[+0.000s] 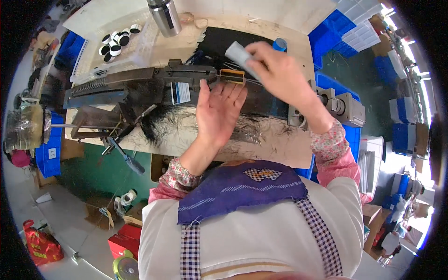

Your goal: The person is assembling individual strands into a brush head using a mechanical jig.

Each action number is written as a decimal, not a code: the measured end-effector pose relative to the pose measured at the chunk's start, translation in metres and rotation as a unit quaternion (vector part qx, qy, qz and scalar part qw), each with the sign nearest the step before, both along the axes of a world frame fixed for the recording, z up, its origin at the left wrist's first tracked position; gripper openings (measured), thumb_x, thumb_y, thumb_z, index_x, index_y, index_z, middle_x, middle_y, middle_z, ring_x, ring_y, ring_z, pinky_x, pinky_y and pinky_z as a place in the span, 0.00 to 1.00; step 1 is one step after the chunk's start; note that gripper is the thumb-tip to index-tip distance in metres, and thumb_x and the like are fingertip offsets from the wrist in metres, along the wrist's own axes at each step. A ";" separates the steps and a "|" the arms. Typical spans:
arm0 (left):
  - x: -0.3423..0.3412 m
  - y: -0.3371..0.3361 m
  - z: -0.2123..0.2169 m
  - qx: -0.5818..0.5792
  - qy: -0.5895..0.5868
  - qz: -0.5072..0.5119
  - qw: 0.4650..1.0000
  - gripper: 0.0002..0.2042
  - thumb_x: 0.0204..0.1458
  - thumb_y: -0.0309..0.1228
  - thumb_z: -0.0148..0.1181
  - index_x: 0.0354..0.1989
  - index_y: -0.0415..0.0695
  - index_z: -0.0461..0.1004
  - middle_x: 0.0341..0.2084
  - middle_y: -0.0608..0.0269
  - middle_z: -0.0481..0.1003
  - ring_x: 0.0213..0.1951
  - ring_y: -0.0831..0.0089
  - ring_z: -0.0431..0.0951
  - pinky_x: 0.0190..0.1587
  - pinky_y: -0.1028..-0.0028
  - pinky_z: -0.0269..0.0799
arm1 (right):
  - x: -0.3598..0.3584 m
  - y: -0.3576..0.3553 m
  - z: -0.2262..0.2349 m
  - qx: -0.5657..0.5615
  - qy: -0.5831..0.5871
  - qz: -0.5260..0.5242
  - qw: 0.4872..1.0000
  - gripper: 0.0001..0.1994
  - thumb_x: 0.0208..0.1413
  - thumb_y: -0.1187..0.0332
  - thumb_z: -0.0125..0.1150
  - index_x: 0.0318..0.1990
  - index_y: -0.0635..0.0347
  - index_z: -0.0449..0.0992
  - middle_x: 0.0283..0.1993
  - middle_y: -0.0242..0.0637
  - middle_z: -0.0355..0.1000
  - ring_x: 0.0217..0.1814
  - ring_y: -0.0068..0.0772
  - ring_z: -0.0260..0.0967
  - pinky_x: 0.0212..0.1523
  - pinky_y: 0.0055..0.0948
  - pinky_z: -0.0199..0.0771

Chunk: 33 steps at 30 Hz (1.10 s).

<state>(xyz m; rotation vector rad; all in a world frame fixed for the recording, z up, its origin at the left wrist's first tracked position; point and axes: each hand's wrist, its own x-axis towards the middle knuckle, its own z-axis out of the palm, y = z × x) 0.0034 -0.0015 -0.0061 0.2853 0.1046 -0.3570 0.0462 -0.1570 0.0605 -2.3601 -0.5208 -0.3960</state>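
My right hand (280, 72) is raised over the workbench, its fingers wrapped round a light grey, block-like piece (239, 53). My left hand (218, 112) lies palm up with the fingers stretched out and nothing resting on it. Its fingertips are by a small brass-coloured rectangular frame (232, 74) at the right end of a long dark metal fixture (186, 72) with a coil spring. I cannot tell whether the fingertips touch the frame. Loose black bristles (151, 126) are scattered along the near side of the fixture, and a black cloth (224, 41) spreads behind it.
A clear plastic basket (88, 63) holds several white pieces with black tops (116, 44). A steel thermos (165, 18) stands at the back, and a blue-capped item (279, 45) is beyond my right hand. A motor (347, 109) sits at the bench's right edge; blue-handled pliers (127, 156) hang at the left.
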 end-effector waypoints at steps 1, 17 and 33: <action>-0.001 0.003 -0.002 0.007 -0.020 0.005 1.000 0.30 0.61 0.53 0.39 0.52 0.32 0.59 0.51 0.49 0.65 0.58 0.57 0.63 0.66 0.61 0.53 | -0.005 -0.002 0.011 -0.028 -0.017 -0.001 0.999 0.08 0.54 0.69 0.54 0.41 0.58 0.70 0.24 0.45 0.74 0.27 0.52 0.74 0.26 0.47 0.72; 0.004 0.009 0.000 0.124 0.006 -0.027 0.992 0.22 0.62 0.46 0.42 0.48 0.34 0.63 0.44 0.55 0.69 0.52 0.63 0.67 0.63 0.63 0.57 | -0.021 0.011 -0.018 -0.254 -0.009 0.035 0.967 0.08 0.48 0.73 0.53 0.35 0.68 0.67 0.25 0.50 0.74 0.29 0.51 0.75 0.26 0.43 0.75; -0.076 0.057 -0.013 0.355 -0.247 -0.071 0.899 0.26 0.52 0.29 0.58 0.59 0.34 0.61 0.60 0.49 0.62 0.58 0.55 0.67 0.63 0.60 0.56 | -0.099 -0.033 -0.136 -0.164 0.181 0.129 0.961 0.08 0.50 0.69 0.53 0.38 0.57 0.72 0.39 0.43 0.74 0.43 0.46 0.73 0.40 0.45 0.74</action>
